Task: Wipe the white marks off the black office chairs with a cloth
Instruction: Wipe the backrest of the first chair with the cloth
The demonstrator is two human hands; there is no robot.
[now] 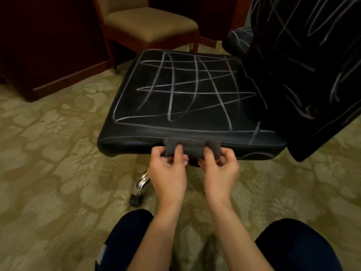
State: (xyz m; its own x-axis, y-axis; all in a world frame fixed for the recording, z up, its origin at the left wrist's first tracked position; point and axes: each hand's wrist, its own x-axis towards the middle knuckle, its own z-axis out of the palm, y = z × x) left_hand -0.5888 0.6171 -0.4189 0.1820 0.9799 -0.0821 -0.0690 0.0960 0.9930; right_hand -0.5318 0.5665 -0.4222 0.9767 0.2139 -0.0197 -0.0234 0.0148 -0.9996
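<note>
Both hands pinched the grey cloth (192, 148) against the seat's front edge just ahead of them: left hand (168, 171) on its left end, right hand (219, 170) on its right. Folding it into a firm pad would likely wipe best. The white marks (185, 89) crossed the seat (136, 132) beyond the fingers, more on the backrest (312, 65) to the right; a tan chair (148, 26) stood farther off.

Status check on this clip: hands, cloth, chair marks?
Left hand and right hand both grip the grey cloth at the seat's front edge. Black chair seat and backrest covered in white marks. Nothing in the way.
</note>
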